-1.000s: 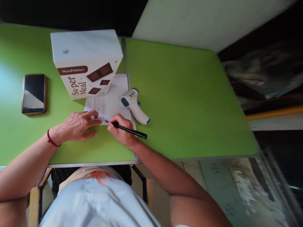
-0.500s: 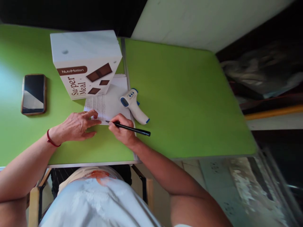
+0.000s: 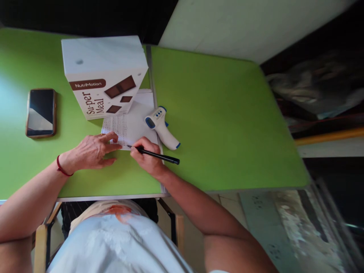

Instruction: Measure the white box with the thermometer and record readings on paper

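Note:
A black pen (image 3: 159, 154) is gripped in my right hand (image 3: 148, 156), its tip on or just above the lower edge of a white sheet of paper (image 3: 138, 123). Small rows of handwriting cover the sheet's left part. My left hand (image 3: 92, 152) rests with fingers apart, the fingertips on the paper's lower left and the thumb over the table. A white box (image 3: 98, 93) printed "NutriMotion Su-per Meal" stands behind, hiding part of the sheet. Just right of the paper lies a white and blue infrared thermometer (image 3: 163, 129).
A phone (image 3: 41, 113) lies at the left on the green table (image 3: 227, 125). The table's seam runs just right of the paper. Behind are a dark panel and a pale wall (image 3: 224, 26). Wooden chair arms (image 3: 179, 237) show below the table's front edge.
The pen's back end has shifted very slightly left. Both hands stay in almost the same place, and the whole view has moved a little.

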`<state>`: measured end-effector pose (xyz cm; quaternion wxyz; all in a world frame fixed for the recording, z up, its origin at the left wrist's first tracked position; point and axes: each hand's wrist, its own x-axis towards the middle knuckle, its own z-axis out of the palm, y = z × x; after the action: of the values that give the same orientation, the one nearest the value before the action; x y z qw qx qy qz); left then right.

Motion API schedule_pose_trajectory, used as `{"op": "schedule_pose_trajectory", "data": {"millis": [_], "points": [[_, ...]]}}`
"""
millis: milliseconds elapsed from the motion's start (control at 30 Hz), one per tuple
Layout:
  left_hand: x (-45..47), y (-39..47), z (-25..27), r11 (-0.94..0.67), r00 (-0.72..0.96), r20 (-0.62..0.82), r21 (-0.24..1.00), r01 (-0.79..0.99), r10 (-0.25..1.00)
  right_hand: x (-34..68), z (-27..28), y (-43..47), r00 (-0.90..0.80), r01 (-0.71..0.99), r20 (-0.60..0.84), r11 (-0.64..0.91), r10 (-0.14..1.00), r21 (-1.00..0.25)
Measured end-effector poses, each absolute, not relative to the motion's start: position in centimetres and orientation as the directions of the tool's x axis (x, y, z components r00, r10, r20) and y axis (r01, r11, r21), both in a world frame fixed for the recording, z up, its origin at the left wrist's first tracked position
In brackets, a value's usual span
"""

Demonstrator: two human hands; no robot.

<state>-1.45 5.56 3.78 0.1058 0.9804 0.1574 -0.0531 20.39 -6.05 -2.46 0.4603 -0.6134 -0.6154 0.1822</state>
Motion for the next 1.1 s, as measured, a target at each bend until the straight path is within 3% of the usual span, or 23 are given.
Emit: {"op": "schedule_pose_trajectory", "data": {"millis": [267,633,767,967,1100], "points": [[-1.6,5.7,3.6,-0.926,0.95,-0.112,0.219,0.309,0.29,20.3,-2.6,-6.1,0.213,0.576,0.372,0.191,0.904,-0.795],[-1.6,5.7,3.5,-0.927,0.954,-0.083,0.225,0.3,0.289,20.3,-2.7,-6.1,0.2,0.585,0.285,0.12,0.937,-0.802],[-1.8,5.8,3.5,-0.926,0.953,-0.092,0.226,0.302,0.289,20.6,-2.9,-6.2,0.199,0.582,0.331,0.161,0.922,-0.797],[-2.0,6.1,3.7,-0.924,0.961,-0.063,0.265,0.277,0.27,22.2,-3.3,-5.7,0.13,0.725,0.498,0.261,0.857,-0.638],[-2.2,6.5,3.6,-0.911,0.962,-0.042,0.312,0.271,0.271,23.6,-4.0,-5.3,0.064,0.785,0.416,0.211,0.907,-0.582]]}}
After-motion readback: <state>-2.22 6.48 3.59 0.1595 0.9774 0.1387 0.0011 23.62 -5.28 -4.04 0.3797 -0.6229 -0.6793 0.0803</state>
